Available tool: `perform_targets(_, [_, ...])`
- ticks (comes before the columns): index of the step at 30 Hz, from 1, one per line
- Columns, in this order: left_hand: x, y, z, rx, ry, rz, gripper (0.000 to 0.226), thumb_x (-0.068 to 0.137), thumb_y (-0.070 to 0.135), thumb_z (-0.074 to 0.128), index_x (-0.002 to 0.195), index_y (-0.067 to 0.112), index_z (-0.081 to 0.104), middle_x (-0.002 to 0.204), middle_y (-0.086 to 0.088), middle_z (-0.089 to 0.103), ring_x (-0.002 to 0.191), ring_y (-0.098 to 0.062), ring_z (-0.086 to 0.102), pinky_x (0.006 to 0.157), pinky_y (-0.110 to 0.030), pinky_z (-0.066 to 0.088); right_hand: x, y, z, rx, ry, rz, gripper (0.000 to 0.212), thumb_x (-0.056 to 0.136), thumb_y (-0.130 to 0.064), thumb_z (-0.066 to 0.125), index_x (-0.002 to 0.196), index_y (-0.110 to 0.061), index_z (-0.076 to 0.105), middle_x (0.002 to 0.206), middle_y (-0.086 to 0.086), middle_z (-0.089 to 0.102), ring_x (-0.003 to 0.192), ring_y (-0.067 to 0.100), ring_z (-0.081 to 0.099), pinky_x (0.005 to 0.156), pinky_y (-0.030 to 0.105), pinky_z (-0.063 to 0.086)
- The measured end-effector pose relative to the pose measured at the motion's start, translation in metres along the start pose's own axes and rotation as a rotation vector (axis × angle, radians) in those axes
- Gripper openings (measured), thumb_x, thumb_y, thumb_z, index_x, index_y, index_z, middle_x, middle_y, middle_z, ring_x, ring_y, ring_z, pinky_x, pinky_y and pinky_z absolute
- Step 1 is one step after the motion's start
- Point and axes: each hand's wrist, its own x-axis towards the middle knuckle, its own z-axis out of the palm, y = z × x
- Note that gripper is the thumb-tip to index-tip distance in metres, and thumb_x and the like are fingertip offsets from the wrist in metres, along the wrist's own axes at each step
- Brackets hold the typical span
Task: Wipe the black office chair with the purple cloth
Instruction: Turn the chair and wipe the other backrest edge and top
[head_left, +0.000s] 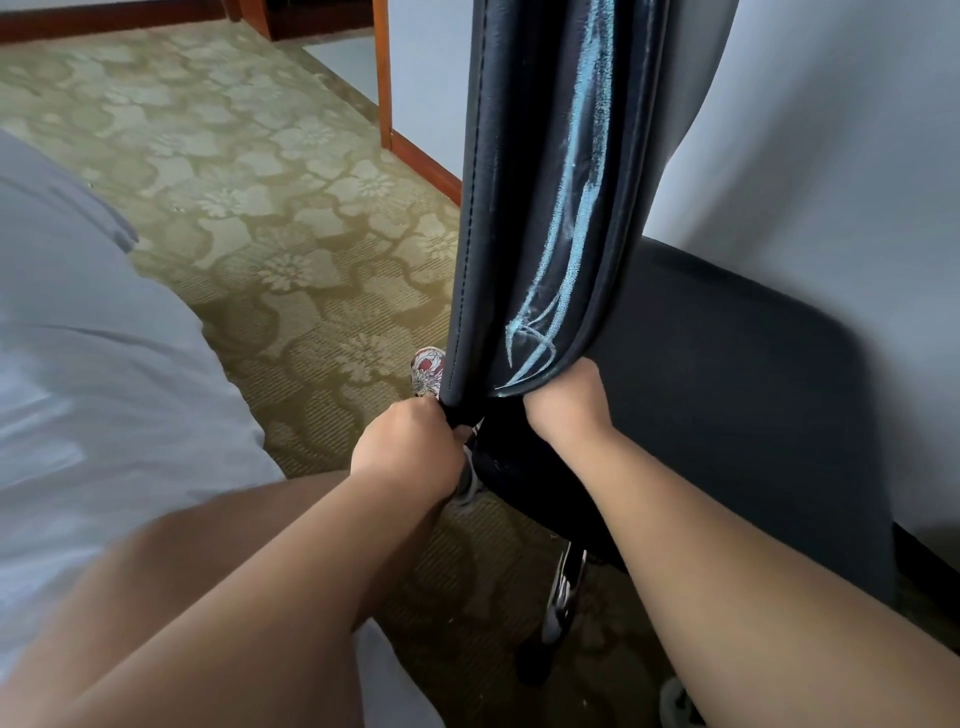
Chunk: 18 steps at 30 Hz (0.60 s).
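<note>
Chair: black, centre of view, between the bed and the wall, standing on the carpet.
Backrest: upright and seen almost edge-on; stitched seam down its left edge; glossy surface.
Marks: pale blue streaks run down the backrest and fan out into thin curved lines near its bottom edge.
Seat: dark, extends right of the backrest, close to the wall.
Left hand: fingers curled tight round the backrest's lower left corner, gripping it; knuckles face up.
Right hand: pressed against the backrest's bottom edge just right of the left hand; fingers curl under the edge, tips hidden; grips the edge.
Forearms: both bare, reaching in from the near edge.
Chair leg: shiny metal, below the seat, angled toward the near floor.
Bed: white sheet, fills the left near side.
Carpet: olive and beige floral pattern, from the far left to under the chair.
Shoe: red and white floral print, on the carpet just left of the backrest's bottom corner.
Wall: white, right side.
Wooden post: far, just left of the backrest.
</note>
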Motion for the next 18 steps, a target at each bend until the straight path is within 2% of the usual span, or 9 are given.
perform_targets(2, [0.002, 0.000, 0.000, -0.002, 0.008, -0.018, 0.027, 0.090, 0.043, 0.060, 0.097, 0.017, 0.065, 0.089, -0.004, 0.065, 0.084, -0.030, 0.062, 0.076, -0.037, 0.055, -0.008, -0.004, 0.007, -0.099, -0.031, -0.026, 0.024, 0.092, -0.012, 0.054, 0.114, -0.005, 0.060, 0.114, 0.012, 0.062, 0.107, 0.032, 0.058, 0.086, 0.039, 0.053])
perform_targets(4, [0.006, 0.000, 0.001, -0.009, 0.013, -0.037, 0.025, 0.089, 0.042, 0.060, 0.098, 0.019, 0.066, 0.090, -0.004, 0.065, 0.084, -0.030, 0.062, 0.076, -0.037, 0.055, -0.022, -0.003, 0.010, -0.214, -0.066, -0.191, 0.031, 0.086, -0.004, 0.054, 0.115, -0.005, 0.064, 0.115, 0.013, 0.061, 0.110, 0.034, 0.053, 0.081, 0.037, 0.052])
perform_targets(7, [0.011, -0.002, 0.003, -0.011, 0.008, -0.043, 0.024, 0.088, 0.041, 0.060, 0.096, 0.019, 0.066, 0.088, -0.004, 0.064, 0.081, -0.031, 0.061, 0.072, -0.035, 0.052, -0.040, 0.007, 0.007, -0.253, -0.155, -0.418, 0.033, 0.081, -0.003, 0.057, 0.106, -0.016, 0.073, 0.111, 0.004, 0.064, 0.108, 0.032, 0.047, 0.074, 0.038, 0.049])
perform_targets(10, [0.013, -0.003, 0.005, -0.007, 0.015, -0.041, 0.022, 0.088, 0.041, 0.059, 0.090, 0.020, 0.065, 0.081, -0.003, 0.061, 0.074, -0.029, 0.056, 0.066, -0.032, 0.047, -0.054, 0.019, 0.003, -0.282, -0.289, -0.541, 0.034, 0.086, -0.011, 0.058, 0.112, -0.028, 0.074, 0.116, -0.006, 0.062, 0.108, 0.027, 0.048, 0.087, 0.041, 0.047])
perform_targets(12, [0.014, -0.004, 0.007, -0.008, 0.022, -0.041, 0.023, 0.088, 0.040, 0.057, 0.090, 0.019, 0.065, 0.081, -0.002, 0.061, 0.074, -0.028, 0.055, 0.067, -0.031, 0.047, -0.062, 0.027, 0.000, -0.300, -0.337, -0.606, 0.036, 0.086, -0.008, 0.059, 0.112, -0.028, 0.074, 0.119, -0.010, 0.063, 0.106, 0.025, 0.049, 0.090, 0.041, 0.046])
perform_targets(15, [0.018, -0.004, 0.007, -0.020, 0.017, -0.034, 0.025, 0.092, 0.038, 0.056, 0.099, 0.017, 0.065, 0.091, -0.005, 0.063, 0.078, -0.026, 0.052, 0.069, -0.031, 0.042, -0.071, 0.037, -0.007, -0.327, -0.356, -0.703, 0.036, 0.086, -0.005, 0.061, 0.112, -0.025, 0.075, 0.118, -0.012, 0.064, 0.098, 0.022, 0.044, 0.085, 0.039, 0.047])
perform_targets(18, [0.018, -0.004, 0.010, -0.024, 0.026, -0.032, 0.026, 0.093, 0.038, 0.056, 0.102, 0.015, 0.065, 0.098, -0.007, 0.066, 0.083, -0.029, 0.056, 0.069, -0.032, 0.041, -0.070, 0.042, -0.013, -0.347, -0.340, -0.781, 0.034, 0.087, -0.005, 0.064, 0.114, -0.022, 0.076, 0.116, -0.010, 0.065, 0.097, 0.022, 0.045, 0.079, 0.039, 0.050])
